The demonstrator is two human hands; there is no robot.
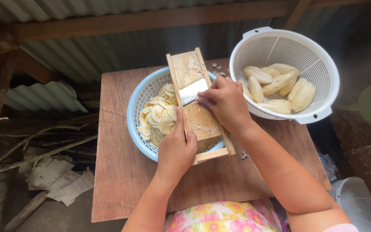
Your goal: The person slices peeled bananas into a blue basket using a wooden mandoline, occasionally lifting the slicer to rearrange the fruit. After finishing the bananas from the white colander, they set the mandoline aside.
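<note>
Right hand (225,102) is cupped closed over a pale peeled fruit piece, largely hidden, pressed against the metal blade (193,91) of the wooden slicer board (199,116). Left hand (176,148) clamps the board's lower edge, steadying it across the blue plastic basket (135,120) of thin slices (159,115). The piece looks soft and slippery; best held from above, fingertips clear of the blade.

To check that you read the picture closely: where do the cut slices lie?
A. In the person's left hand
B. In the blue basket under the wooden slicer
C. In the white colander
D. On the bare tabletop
B: the pale slices lie in the blue basket beneath the wooden slicer; the white colander holds only whole peeled pieces.
</note>
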